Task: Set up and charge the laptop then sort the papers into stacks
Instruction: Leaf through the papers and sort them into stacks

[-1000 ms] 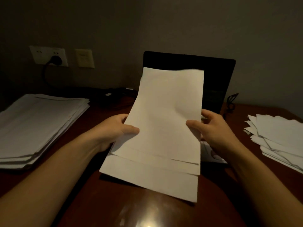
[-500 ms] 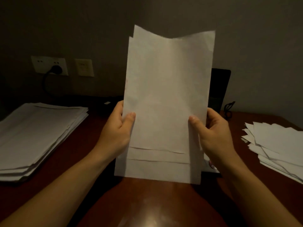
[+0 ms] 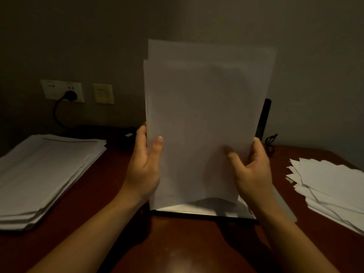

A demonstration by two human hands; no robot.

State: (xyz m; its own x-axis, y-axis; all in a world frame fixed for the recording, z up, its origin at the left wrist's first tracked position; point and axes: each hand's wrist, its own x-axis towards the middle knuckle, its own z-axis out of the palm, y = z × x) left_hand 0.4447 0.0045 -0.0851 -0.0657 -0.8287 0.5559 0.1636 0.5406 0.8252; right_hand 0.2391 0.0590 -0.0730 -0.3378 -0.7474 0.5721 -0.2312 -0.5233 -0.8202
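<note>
I hold a small bundle of white sheets (image 3: 202,119) upright in front of me, its bottom edge down on the laptop. My left hand (image 3: 144,166) grips the bundle's left edge, thumb on the front. My right hand (image 3: 252,170) grips the right edge the same way. The open laptop (image 3: 263,119) stands behind the sheets, mostly hidden; only a strip of its dark screen and the front of its base (image 3: 216,212) show.
A neat thick paper stack (image 3: 45,174) lies on the left of the reddish-brown desk (image 3: 177,253). A loose fanned paper pile (image 3: 331,186) lies on the right. A black plug (image 3: 70,95) sits in the wall socket, its cable running down behind the desk.
The sheets were raised from a tilted, staggered spread to upright, then dropped down onto the laptop; their lower edges now line up. Both hands kept their grip at the sides.
</note>
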